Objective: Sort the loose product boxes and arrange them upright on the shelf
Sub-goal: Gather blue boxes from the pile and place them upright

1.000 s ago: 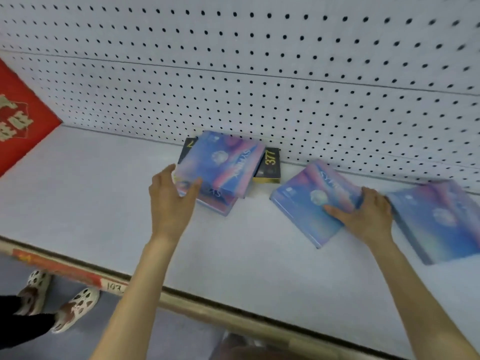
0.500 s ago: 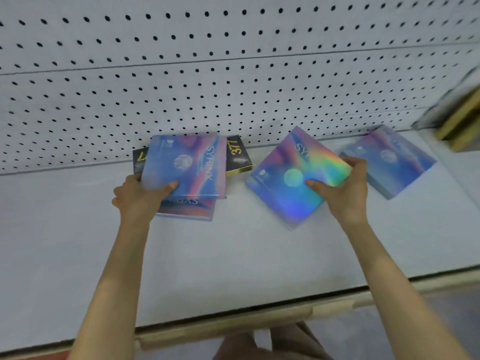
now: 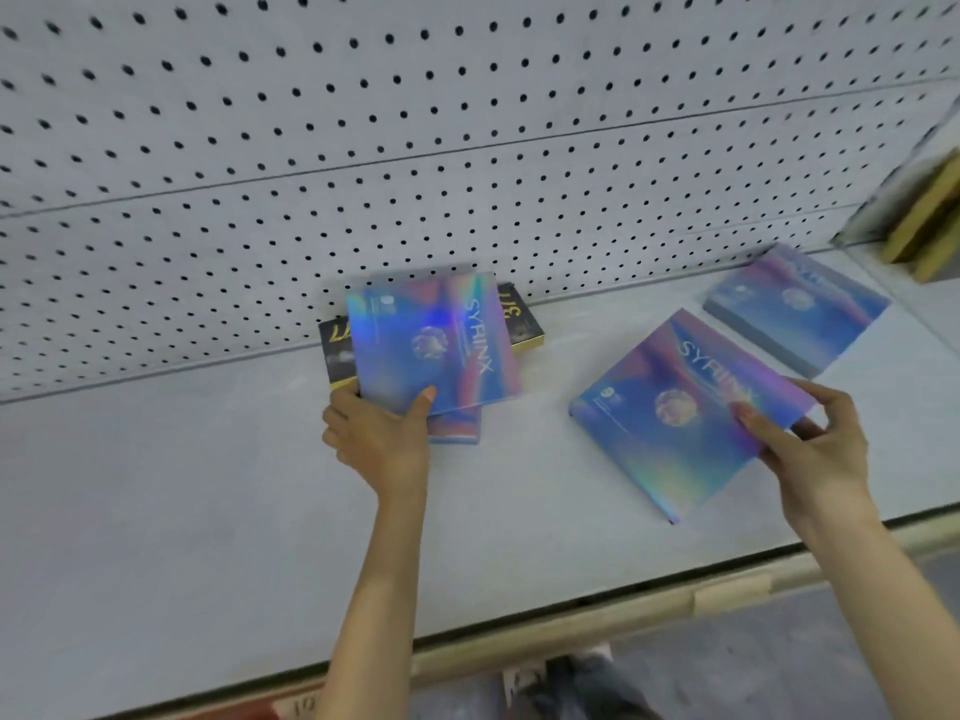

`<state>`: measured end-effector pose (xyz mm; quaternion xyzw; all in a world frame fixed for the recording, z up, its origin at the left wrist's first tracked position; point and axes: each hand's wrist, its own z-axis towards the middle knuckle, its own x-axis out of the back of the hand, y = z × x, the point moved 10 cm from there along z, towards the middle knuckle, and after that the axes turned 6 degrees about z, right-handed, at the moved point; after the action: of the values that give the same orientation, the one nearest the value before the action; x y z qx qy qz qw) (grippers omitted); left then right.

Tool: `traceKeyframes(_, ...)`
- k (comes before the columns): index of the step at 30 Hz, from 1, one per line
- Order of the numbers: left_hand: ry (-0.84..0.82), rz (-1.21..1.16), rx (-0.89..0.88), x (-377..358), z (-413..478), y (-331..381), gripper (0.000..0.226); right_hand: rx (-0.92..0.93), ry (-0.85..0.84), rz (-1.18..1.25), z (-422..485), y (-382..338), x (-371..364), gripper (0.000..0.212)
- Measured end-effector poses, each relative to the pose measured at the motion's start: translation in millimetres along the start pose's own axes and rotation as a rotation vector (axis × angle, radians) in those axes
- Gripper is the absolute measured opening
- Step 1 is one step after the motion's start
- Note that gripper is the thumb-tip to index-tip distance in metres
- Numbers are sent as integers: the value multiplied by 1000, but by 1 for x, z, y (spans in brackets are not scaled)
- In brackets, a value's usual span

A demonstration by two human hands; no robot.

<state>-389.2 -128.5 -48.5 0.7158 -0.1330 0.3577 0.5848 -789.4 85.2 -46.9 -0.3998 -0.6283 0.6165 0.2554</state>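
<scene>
My left hand (image 3: 382, 439) grips the lower left corner of a holographic blue SYRINX box (image 3: 434, 340), tilted up off the white shelf (image 3: 182, 501). Beneath it lie another holographic box (image 3: 457, 426) and a black box with gold print (image 3: 519, 324), both mostly hidden. My right hand (image 3: 815, 449) pinches the right corner of a second SYRINX box (image 3: 680, 413), thumb on top, its near edge raised. A third holographic box (image 3: 795, 309) lies flat at the back right.
A white pegboard wall (image 3: 415, 148) backs the shelf. Yellowish boxes (image 3: 930, 220) stand at the far right beyond a divider. The shelf's front edge (image 3: 571, 621) runs below my arms, with feet visible on the floor under it.
Both hands have lifted their boxes higher off the shelf. The left box now stands steeper, and the right box has moved toward me. The view has shifted slightly.
</scene>
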Motion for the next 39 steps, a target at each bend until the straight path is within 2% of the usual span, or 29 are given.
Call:
traceKeyframes(2, -29, -23, 14, -5, -1, -1, 79, 5, -5, -11, -5, -1, 5, 69)
traceKeyframes(5, -110, -29, 17, -12, 6, 1, 81, -1, 22, 11, -14, 1, 16, 65)
traceKeyframes(8, -209, -148, -32, -15, 9, 12, 54, -39, 38, 53, -20, 0, 22, 67)
traceKeyframes(10, -261, -242, -54, -15, 4, 23, 28, -82, 47, 99, -22, -3, 26, 58)
traceKeyframes(11, -296, -275, -56, -17, 0, 26, 22, -91, 46, 117, -21, -3, 30, 50)
traceKeyframes(13, -388, -343, -12, -25, -11, 27, 25, -115, 66, 141, -18, -4, 42, 37)
traceKeyframes(15, -511, -464, 56, -35, -31, 30, 36, -146, 89, 200, -17, -7, 57, 33)
traceKeyframes(16, -589, -530, 89, -42, -46, 35, 36, -161, 105, 226, -17, -8, 68, 37)
traceKeyframes(18, -764, -662, 133, -57, -81, 50, 19, -201, 132, 292, -13, -11, 91, 45)
traceKeyframes(20, -884, -736, 146, -73, -121, 68, 21, -245, 181, 373, -9, -12, 121, 23)
traceKeyframes(21, -913, -748, 117, -80, -139, 79, 23, -251, 205, 418, -6, -13, 138, 14)
traceKeyframes(23, -944, -743, 40, -94, -179, 105, 26, -252, 253, 484, -2, -21, 174, 13)
traceKeyframes(29, -1041, -746, -165, -165, -323, 193, 43, -197, 379, 558, 21, -66, 325, 55)
traceKeyframes(30, -1060, -764, -193, -179, -352, 210, 46, -160, 379, 558, 26, -82, 354, 52)
traceKeyframes(33, -1120, -851, -223, -223, -439, 254, 55, -12, 388, 511, 41, -133, 448, 18)
traceKeyframes(35, -1165, -885, -178, -256, -493, 275, 63, 79, 418, 462, 48, -164, 508, 15)
traceKeyframes(39, -1233, -857, -103, -310, -589, 305, 40, 141, 482, 395, 53, -203, 604, 15)
